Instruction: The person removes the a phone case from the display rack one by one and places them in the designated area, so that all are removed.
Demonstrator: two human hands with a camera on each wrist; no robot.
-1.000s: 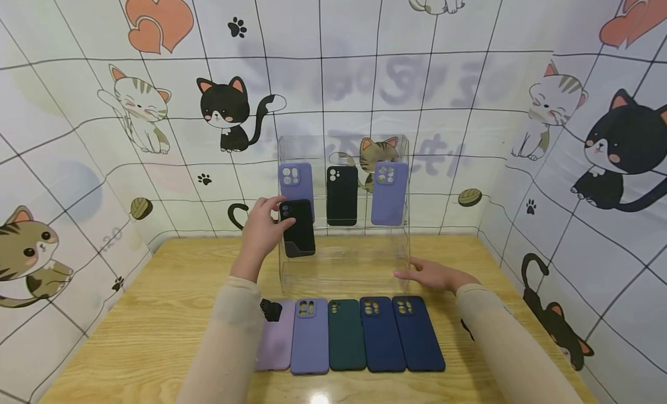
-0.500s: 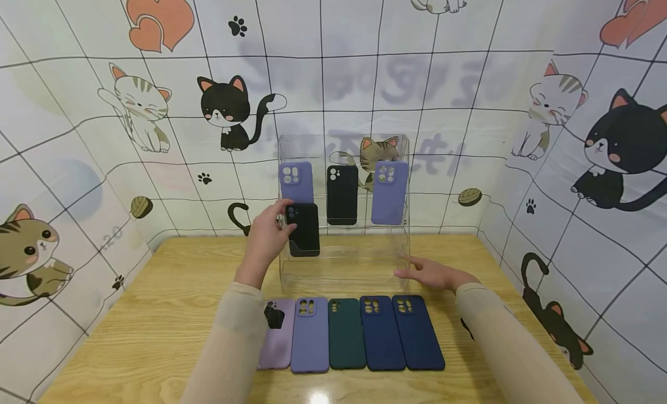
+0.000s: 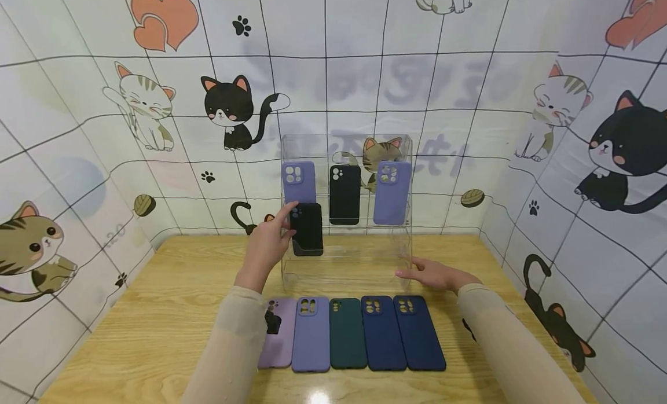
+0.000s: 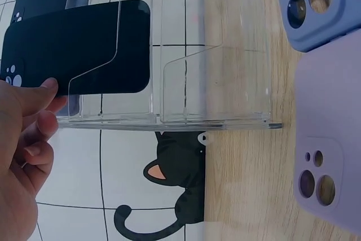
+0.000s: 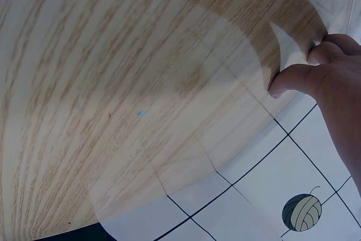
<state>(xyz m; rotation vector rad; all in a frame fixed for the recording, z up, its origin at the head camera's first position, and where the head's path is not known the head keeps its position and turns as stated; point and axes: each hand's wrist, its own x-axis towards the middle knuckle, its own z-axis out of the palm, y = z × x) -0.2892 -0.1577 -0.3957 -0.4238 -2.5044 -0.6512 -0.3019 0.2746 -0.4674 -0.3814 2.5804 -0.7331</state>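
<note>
The left hand [image 3: 266, 245] pinches a black phone case [image 3: 307, 228] by its top corner, standing upright in the lower left slot of the clear acrylic rack [image 3: 346, 264]. The right hand [image 3: 433, 275], fingers nearly straight, presses against the rack's right wall near its base. Three cases stand in the upper tier: two purple [image 3: 299, 181], one black [image 3: 344, 194]. Five lie in a near row on the wooden table [image 3: 156, 323]: two purple, one green [image 3: 347, 333], two navy [image 3: 401, 333]

The rectangular soft phone case [image 3: 307, 228] at the left hand [image 3: 264, 246] is black. The tiered plastic display rack [image 3: 346, 265] is clear. On the pale wood-grain table [image 3: 156, 334], five cases run nine to three o'clock: lilac [image 3: 278, 334], periwinkle [image 3: 311, 334], dark green [image 3: 347, 334], two navy [image 3: 383, 334].
</note>
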